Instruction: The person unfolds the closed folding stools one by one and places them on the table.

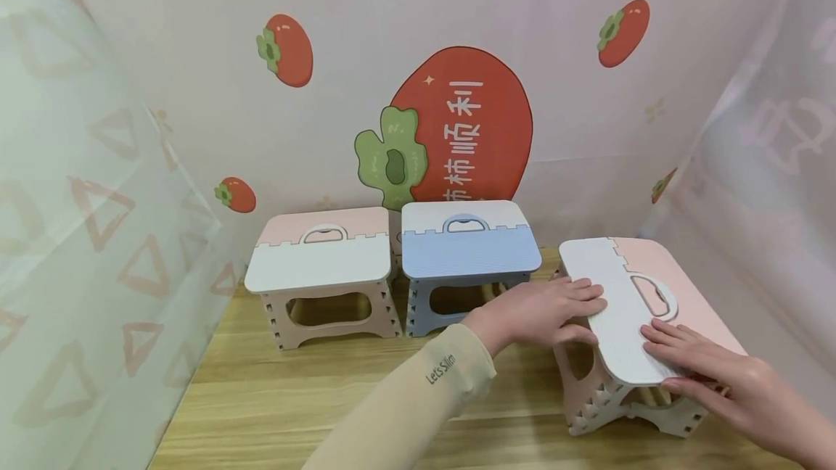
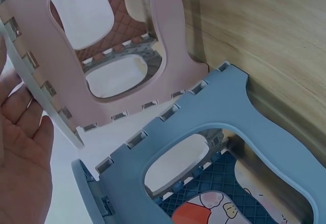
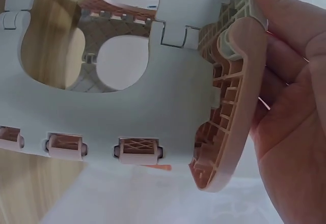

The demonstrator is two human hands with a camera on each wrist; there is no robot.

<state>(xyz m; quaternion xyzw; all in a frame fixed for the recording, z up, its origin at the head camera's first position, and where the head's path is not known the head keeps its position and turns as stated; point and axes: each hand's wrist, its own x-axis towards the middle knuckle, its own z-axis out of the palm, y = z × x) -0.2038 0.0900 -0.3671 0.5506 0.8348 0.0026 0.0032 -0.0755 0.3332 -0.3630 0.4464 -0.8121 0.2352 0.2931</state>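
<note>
At the right stands an unfolded folding step stool (image 1: 620, 325) with a white and pink top and a looped carry handle (image 1: 669, 303). My left hand (image 1: 548, 310) rests its extended fingers on the top's left edge. The fingers of my right hand (image 1: 731, 376) lie fairly straight over the near edge, its thumb lower beside the rim. In the left wrist view, the left palm (image 2: 25, 168) is next to the stool's pink leg panel (image 2: 173, 25). The right wrist view has the right palm (image 3: 295, 122) beside the ribbed pink rim (image 3: 232, 117) and white leg panel (image 3: 178, 86).
A blue and white folding stool (image 1: 470, 252) stands upright at the back middle. Left of it is another pink and white one (image 1: 320, 263). Part of something pink shows between them. Everything stands on a wood-grain surface (image 1: 261, 390), with printed cloth walls (image 1: 339, 42) around.
</note>
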